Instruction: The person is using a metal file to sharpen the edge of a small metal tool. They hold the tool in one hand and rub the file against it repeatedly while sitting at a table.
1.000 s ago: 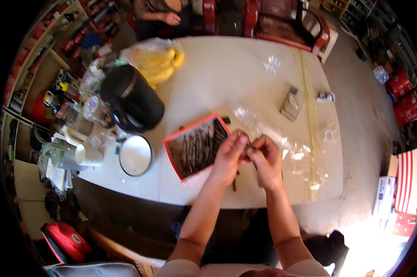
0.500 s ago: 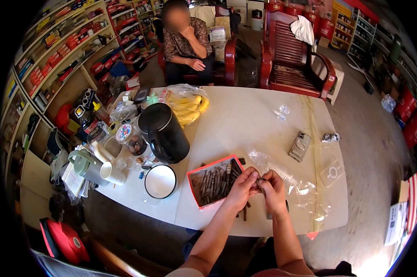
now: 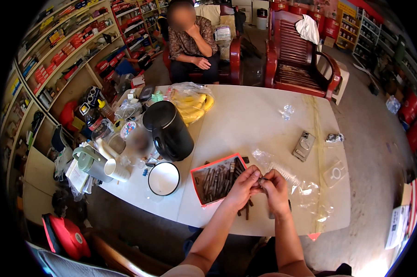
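Observation:
Above the table, just right of a shallow red-edged box, both hands meet with fingertips pinched together. My left hand and my right hand grip a small dark piece between them; the fingers hide most of it, so its kind does not show. Inside the box lie several dark, slender rod-like pieces. More brown pieces lie on the table beside my left wrist. A dark flat thing beneath my right wrist is mostly covered.
Clear plastic packaging lies right of my hands, with a grey phone beyond it. To the left stand a white bowl, a black kettle, bagged bananas and a cup. A seated person faces the table.
The whole scene has shifted slightly rightward in the picture. My hands stay pinched together in nearly the same place, with only slight finger movement.

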A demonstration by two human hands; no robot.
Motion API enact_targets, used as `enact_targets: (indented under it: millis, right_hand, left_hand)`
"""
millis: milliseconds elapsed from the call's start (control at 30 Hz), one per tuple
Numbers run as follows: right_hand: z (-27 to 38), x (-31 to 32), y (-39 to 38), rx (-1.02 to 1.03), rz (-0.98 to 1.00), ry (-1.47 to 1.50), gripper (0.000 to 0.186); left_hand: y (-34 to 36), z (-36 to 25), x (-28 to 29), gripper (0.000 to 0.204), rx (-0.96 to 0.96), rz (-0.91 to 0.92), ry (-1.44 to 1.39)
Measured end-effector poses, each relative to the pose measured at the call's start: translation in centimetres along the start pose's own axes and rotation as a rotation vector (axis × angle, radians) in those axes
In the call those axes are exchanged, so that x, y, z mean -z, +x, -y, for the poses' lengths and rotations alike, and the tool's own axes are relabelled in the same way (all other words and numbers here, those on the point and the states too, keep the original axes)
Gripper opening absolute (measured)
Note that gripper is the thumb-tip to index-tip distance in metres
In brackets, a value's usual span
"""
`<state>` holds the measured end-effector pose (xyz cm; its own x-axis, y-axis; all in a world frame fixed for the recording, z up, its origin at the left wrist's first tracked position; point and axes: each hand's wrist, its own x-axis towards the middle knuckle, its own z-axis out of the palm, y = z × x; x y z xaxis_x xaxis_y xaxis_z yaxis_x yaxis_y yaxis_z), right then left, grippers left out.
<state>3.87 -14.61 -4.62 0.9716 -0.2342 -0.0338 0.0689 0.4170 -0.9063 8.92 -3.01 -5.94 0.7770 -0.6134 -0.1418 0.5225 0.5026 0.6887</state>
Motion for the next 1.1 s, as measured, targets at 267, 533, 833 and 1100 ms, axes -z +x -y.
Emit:
enact_targets:
  millis: [267,533,833,1100]
  right_hand:
    - [-0.2,0.5,0.1,-0.019,0.025,-0.078,0.01]
    - [-0.3,0.7,0.1,-0.045,0.019,-0.106,0.01]
    - [-0.1,0.0,0.1,-0.029,0.011,-0.07,0.009]
    - [-0.8,0.8,0.3,0.0,0.006,-0.171,0.009]
  left_hand:
    - [-0.1,-0.2,-0.1,0.015,0.012,0.021,-0.016]
    - [-0.1,0.1,0.1,0.018,0.045,0.007,0.0]
    - [-0.2,-0.2,0.0,0.017,0.0,0.021,-0.013]
    - [-0.4,-0.2,-0.3,0.018,-0.01,0.005,-0.007]
